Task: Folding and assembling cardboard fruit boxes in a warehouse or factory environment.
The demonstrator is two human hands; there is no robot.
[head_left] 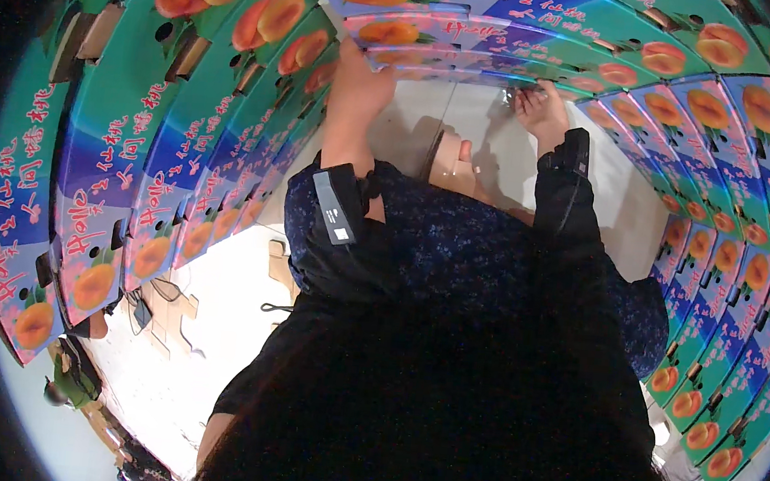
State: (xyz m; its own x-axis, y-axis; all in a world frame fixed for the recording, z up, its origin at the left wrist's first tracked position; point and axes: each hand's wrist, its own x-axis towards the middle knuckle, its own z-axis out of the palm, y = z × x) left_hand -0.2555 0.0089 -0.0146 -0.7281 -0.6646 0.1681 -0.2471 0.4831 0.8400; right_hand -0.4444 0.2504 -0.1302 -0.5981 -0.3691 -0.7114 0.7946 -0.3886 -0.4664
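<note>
Head view shows me the left hand (362, 83), fingers partly hidden, and the right hand (541, 113), fingers half curled, by the low blue-and-pink flat cardboard peach box (474, 63) ahead; I can't tell if either grips, so I'd keep both ends level.

"What stands around?"
"Blue-and-green cardboard boxes printed with orange peaches (106, 189), stacked ahead and on both sides."
"The bare hands?"
"Left hand (362, 87) touches the front stack (587, 29); right hand (543, 112), half-curled, is near its lower edge."
</note>
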